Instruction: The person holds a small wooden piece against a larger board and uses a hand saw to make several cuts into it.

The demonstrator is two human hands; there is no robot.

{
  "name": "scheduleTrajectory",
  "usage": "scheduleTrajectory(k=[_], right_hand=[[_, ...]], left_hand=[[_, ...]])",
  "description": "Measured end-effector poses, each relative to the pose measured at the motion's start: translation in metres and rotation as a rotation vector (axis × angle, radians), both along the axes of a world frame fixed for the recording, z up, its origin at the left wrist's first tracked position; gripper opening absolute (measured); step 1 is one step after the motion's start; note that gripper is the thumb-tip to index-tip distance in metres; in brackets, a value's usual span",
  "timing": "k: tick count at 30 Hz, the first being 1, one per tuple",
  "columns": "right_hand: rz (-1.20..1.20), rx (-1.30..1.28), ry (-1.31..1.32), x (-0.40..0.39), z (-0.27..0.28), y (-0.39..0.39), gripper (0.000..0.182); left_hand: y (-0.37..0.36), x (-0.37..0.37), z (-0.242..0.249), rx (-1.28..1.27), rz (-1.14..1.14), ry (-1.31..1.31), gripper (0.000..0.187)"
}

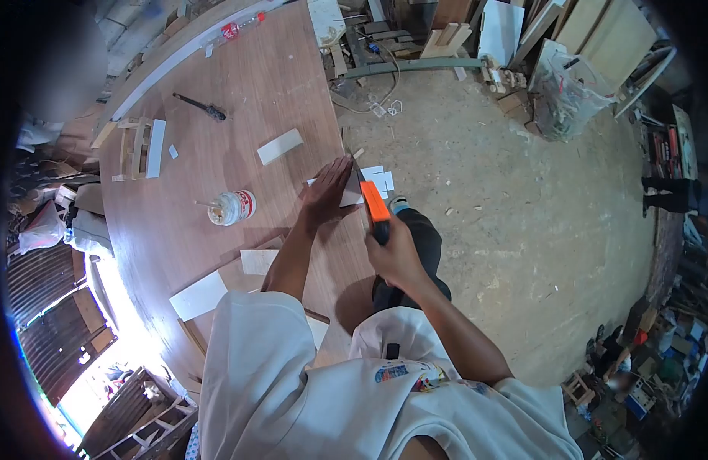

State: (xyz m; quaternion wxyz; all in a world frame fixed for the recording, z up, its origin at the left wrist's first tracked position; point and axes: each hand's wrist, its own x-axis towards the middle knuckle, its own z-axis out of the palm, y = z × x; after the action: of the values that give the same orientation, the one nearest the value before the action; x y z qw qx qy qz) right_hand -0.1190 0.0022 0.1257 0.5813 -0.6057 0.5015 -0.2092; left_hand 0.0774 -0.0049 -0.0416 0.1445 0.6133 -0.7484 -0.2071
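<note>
My right hand [394, 251] is closed round the black and orange handle of a handsaw [374, 201]. The saw's thin blade runs forward from the handle at the table's edge, close beside my left fingertips. With fingers stretched out, my left hand [329, 190] lies flat on a white board [352, 196] at that edge, covering part of it. Farther in on the table [239, 107] is a loose white block [280, 146]. A jar [232, 207] with a red and white label stands left of my left hand, a stick poking out of it.
A dark slender tool [201, 106], a plastic bottle [243, 27] and a small wooden frame [139, 149] lie on the table. White panels [198, 296] are near my left forearm. White offcuts [379, 179] sit below the edge. A clear bag [572, 96] stands by leaning boards.
</note>
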Motion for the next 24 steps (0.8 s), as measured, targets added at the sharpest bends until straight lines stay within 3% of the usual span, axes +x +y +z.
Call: scheduleTrajectory(k=[3,5,8,12,14,17,18,20,24], right_hand=[[0.015,0.147,-0.009,0.02,-0.019,-0.02,0.012],[0.01,0.02,0.014,0.025,-0.007,-0.021,0.015],[0.005,0.093,-0.058,-0.006,0.049,0.002,0.017],[0.035,-0.005,-0.037,0.0,0.009,0.001,0.031],[0.005,0.034,-0.039,0.029,-0.035,-0.031,0.016],[0.061,-0.056,0.05,0.038,-0.043,-0.038,0.016],[0.061,-0.06,0.051,0.033,-0.025,-0.036,0.016],[0.022,0.189,0.041,0.009,0.032,-0.014,0.028],[0.011,0.099,-0.034,-0.003,0.018,0.001,0.029]], left_hand=[[0.001,0.0,-0.008,-0.068,-0.038,-0.239,0.106],[0.001,0.001,-0.013,-0.096,-0.037,-0.187,0.106],[0.004,-0.001,-0.004,-0.068,-0.029,-0.11,0.106],[0.0,-0.001,0.003,-0.035,-0.021,-0.112,0.103],[0.002,-0.001,-0.006,-0.064,-0.024,-0.147,0.103],[0.005,0.004,-0.013,-0.088,-0.038,-0.177,0.101],[0.001,0.003,-0.014,-0.106,-0.048,-0.168,0.1],[-0.001,0.0,-0.006,-0.083,-0.02,-0.1,0.1],[0.0,-0.002,0.008,-0.01,0.008,-0.041,0.101]])
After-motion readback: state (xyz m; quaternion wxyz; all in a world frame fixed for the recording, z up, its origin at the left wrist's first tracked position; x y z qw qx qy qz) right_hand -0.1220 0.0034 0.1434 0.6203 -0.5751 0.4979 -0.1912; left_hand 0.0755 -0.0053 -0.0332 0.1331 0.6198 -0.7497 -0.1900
